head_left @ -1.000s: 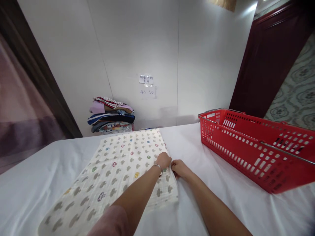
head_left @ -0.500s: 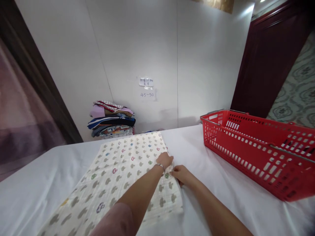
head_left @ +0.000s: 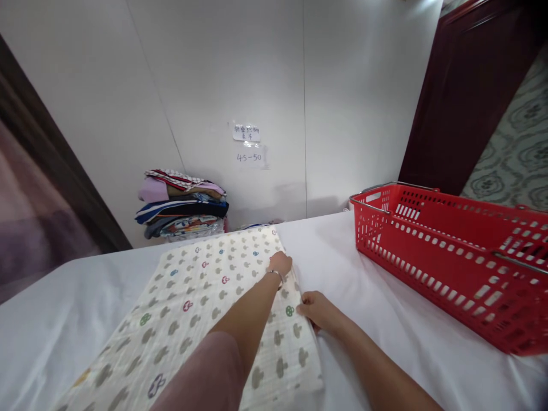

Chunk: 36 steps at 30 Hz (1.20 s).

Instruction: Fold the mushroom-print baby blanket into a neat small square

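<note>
A cream muslin cloth (head_left: pixel 201 291) with grey and coloured mushroom prints lies flat on the white-covered table, its right side doubled in layers. My left hand (head_left: pixel 281 264), with a bracelet at the wrist, is closed on the cloth's right edge, farther from me; its fingertips are mostly hidden. Nearer to me, my right hand (head_left: pixel 317 308) pinches the same edge between thumb and fingers. My left forearm crosses over the cloth.
A red plastic basket (head_left: pixel 432 251) with metal handles stands on the right of the white table cover (head_left: pixel 338 251). At the back left is a stack of folded clothes (head_left: pixel 184 205) against the wall. Paper labels (head_left: pixel 248 145) hang on the wall; a curtain (head_left: pixel 43 188) is at left.
My left hand has slid slightly away along the cloth's right edge, widening the gap to my right hand. The right hand keeps its pinch. The camera view has shifted a little.
</note>
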{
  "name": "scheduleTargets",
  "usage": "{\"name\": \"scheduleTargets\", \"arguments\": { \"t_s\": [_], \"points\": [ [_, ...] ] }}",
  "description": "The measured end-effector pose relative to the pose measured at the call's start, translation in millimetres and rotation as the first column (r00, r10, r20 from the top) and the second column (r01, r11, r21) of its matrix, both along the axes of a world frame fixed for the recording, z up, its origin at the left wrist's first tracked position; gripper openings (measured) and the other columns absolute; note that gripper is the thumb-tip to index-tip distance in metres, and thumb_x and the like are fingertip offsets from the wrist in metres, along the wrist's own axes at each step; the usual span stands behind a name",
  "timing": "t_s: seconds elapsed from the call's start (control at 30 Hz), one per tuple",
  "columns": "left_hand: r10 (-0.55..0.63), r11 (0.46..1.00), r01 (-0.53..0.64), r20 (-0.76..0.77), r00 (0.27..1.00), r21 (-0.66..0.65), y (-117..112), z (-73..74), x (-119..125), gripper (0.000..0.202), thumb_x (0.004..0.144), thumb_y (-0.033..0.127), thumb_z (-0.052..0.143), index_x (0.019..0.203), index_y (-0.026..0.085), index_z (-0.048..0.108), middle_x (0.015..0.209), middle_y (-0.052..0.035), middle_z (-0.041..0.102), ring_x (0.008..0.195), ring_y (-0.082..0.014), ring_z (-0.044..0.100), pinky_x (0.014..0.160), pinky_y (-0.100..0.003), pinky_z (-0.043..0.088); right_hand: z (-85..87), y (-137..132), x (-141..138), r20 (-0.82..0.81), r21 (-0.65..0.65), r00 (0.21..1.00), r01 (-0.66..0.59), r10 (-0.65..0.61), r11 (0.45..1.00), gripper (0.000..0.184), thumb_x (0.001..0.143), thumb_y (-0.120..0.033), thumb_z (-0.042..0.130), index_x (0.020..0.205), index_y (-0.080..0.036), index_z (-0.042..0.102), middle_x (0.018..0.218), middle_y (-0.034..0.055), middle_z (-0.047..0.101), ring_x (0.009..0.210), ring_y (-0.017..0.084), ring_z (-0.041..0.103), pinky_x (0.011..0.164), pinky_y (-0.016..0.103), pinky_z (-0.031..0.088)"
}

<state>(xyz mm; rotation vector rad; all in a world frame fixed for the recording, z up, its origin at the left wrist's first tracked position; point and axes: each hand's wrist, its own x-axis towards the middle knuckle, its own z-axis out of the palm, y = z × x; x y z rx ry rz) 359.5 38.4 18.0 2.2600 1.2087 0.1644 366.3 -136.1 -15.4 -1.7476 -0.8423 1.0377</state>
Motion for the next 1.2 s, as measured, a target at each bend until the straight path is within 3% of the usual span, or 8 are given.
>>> {"name": "scheduleTargets", "arguments": {
  "t_s": [0.27,0.4,0.53,0.63,0.73,0.97,1.07,1.2],
  "points": [
    [-0.043,0.997,0.043,0.007,0.999,0.064,-10.3,-6.1,-1.0,0.024,0.085,0.032,0.046,0.09,0.015,0.062,0.097,-0.0119,0.065,0.095,-0.0258,0.059,0.08,-0.04,0.045,3.1,-1.0,-0.1,-0.044,-0.045,0.999,0.023,-0.025,0.999,0.007,0.068,-0.022,0.054,0.072,-0.017,0.052,0.048,-0.0058,0.049,0.036,0.009,0.047,0.032,0.018,0.037],
    [-0.161,0.98,0.147,0.104,0.981,0.133,-24.3,-6.9,-20.0,0.024,0.085,0.025,0.042,0.098,0.016,0.059,0.098,-0.0095,0.065,0.094,-0.0209,0.06,0.082,-0.033,0.044,5.5,-2.5,1.3,-0.061,-0.067,0.998,0.021,-0.025,0.998,0.015,0.069,-0.027,0.06,0.074,-0.018,0.05,0.048,-0.0063,0.05,0.036,0.009,0.047,0.033,0.018,0.038],
    [-0.359,0.923,0.321,0.178,0.916,0.209,-50.3,-8.6,-69.0,0.032,0.08,0.02,0.049,0.112,0.018,0.054,0.114,-0.0062,0.06,0.105,-0.0161,0.055,0.093,-0.028,0.04,6.6,-4.6,3.3,-0.068,-0.069,0.997,0.019,-0.024,0.997,0.015,0.071,-0.026,0.061,0.075,-0.017,0.05,0.046,-0.0068,0.049,0.036,0.009,0.047,0.034,0.018,0.038],
    [-0.608,0.776,0.536,0.171,0.775,0.331,-73.6,-13.0,-121.9,0.033,0.081,0.02,0.048,0.114,0.021,0.055,0.119,-0.0055,0.058,0.111,-0.0181,0.051,0.098,-0.034,0.039,9.2,-6.5,3.7,-0.069,-0.054,0.997,0.014,-0.018,0.998,0.014,0.072,-0.025,0.061,0.076,-0.017,0.051,0.045,-0.0071,0.048,0.038,0.009,0.048,0.037,0.018,0.04],
    [-0.69,0.682,0.58,0.13,0.712,0.446,-92.9,-18.3,-178.9,0.036,0.084,0.024,0.046,0.119,0.024,0.053,0.13,-0.0052,0.051,0.121,-0.0213,0.044,0.102,-0.041,0.038,12.4,-8.9,2.9,-0.036,-0.076,0.999,0.014,-0.016,0.997,0.013,0.072,-0.024,0.062,0.076,-0.016,0.052,0.046,-0.0059,0.05,0.039,0.009,0.049,0.038,0.019,0.042],
    [-0.677,0.615,0.564,0.002,0.736,0.551,-113.5,-23.7,-284.2,0.037,0.087,0.029,0.045,0.123,0.025,0.051,0.131,-0.0055,0.051,0.122,-0.022,0.045,0.1,-0.044,0.041,17.3,-19.9,-2.9,-0.051,-0.101,0.998,0.04,-0.045,0.994,0.018,0.074,-0.02,0.059,0.09,-0.014,0.054,0.059,-0.0014,0.059,0.05,0.012,0.057,0.045,0.022,0.048],
    [-0.64,0.633,0.551,-0.032,0.768,0.543,-118.4,-23.8,-305.6,0.036,0.087,0.03,0.045,0.121,0.025,0.054,0.131,-0.0064,0.051,0.122,-0.023,0.045,0.1,-0.045,0.04,19.5,-33.2,-8.6,-0.086,-0.1,0.996,-0.014,0.005,0.995,0.034,0.073,-0.021,0.062,0.106,-0.016,0.053,0.065,0.0,0.063,0.053,0.014,0.06,0.046,0.024,0.05],
    [-0.577,0.691,0.496,-0.012,0.817,0.526,-125.5,-23.7,-310.4,0.034,0.086,0.03,0.045,0.116,0.024,0.057,0.13,-0.0074,0.052,0.121,-0.0235,0.045,0.102,-0.045,0.037,23.4,-61.6,-26.6,-0.057,-0.108,0.997,-0.063,0.057,0.992,0.063,0.072,-0.028,0.068,0.128,-0.022,0.04,0.063,-0.0011,0.064,0.049,0.013,0.059,0.045,0.023,0.049]
  ]
}}
